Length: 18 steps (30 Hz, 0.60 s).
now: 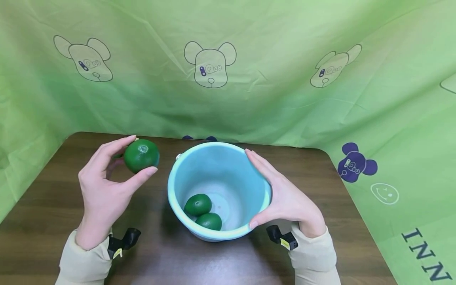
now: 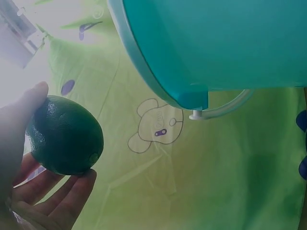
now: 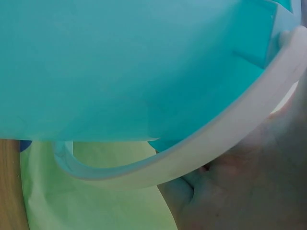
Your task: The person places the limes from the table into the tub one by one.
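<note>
My left hand [image 1: 107, 182] pinches a dark green citrus fruit [image 1: 141, 156] between thumb and fingers, to the left of a light blue bucket [image 1: 171, 186]. In the left wrist view the round, shiny fruit [image 2: 67, 136] sits against the fingertips, apart from the bucket wall [image 2: 230, 48]. My right hand [image 1: 285, 194] grips the bucket's right rim, thumb at the front and fingers toward the back. Inside the bucket lie two similar green fruits, one [image 1: 198, 204] just behind the other [image 1: 209, 221], at the lower left. The right wrist view shows the white bucket handle [image 3: 216, 136] hanging across the hand.
A dark brown wooden table [image 1: 156, 257] lies under the bucket. Behind it and at its sides hangs a green curtain [image 1: 263, 107] printed with cartoon bear heads. Small black wrist cameras, a left one [image 1: 124, 241] and a right one [image 1: 281, 236], sit at the sleeves.
</note>
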Available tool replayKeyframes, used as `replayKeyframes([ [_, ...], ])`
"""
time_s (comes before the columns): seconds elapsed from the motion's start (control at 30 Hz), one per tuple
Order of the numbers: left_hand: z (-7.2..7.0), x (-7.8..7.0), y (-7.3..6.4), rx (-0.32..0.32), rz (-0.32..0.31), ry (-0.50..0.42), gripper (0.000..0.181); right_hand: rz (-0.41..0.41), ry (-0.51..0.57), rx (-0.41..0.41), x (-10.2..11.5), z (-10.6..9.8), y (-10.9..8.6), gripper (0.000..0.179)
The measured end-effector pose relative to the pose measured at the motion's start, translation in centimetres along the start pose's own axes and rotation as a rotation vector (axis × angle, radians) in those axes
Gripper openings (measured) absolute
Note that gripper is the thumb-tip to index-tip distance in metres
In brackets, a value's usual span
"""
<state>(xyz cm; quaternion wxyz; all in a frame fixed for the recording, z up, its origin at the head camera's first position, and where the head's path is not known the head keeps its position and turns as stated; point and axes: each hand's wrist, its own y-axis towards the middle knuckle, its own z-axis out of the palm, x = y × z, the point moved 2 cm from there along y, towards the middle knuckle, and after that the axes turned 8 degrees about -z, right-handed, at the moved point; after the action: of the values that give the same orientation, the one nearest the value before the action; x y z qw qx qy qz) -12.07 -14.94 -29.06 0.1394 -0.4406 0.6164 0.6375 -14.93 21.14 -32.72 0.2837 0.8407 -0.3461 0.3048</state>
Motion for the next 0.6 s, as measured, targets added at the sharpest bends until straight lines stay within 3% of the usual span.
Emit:
replayKeyframes([
  [0.33,0.9,-0.4,0.6,0.100,0.070,0.015,0.067,0.003,-0.014,0.001,0.0,0.0,-0.1,0.148],
  [0.6,1.7,1.0,0.8,0.171,0.113,0.037,0.073,-0.024,-0.025,0.003,0.1,0.0,0.1,0.148],
])
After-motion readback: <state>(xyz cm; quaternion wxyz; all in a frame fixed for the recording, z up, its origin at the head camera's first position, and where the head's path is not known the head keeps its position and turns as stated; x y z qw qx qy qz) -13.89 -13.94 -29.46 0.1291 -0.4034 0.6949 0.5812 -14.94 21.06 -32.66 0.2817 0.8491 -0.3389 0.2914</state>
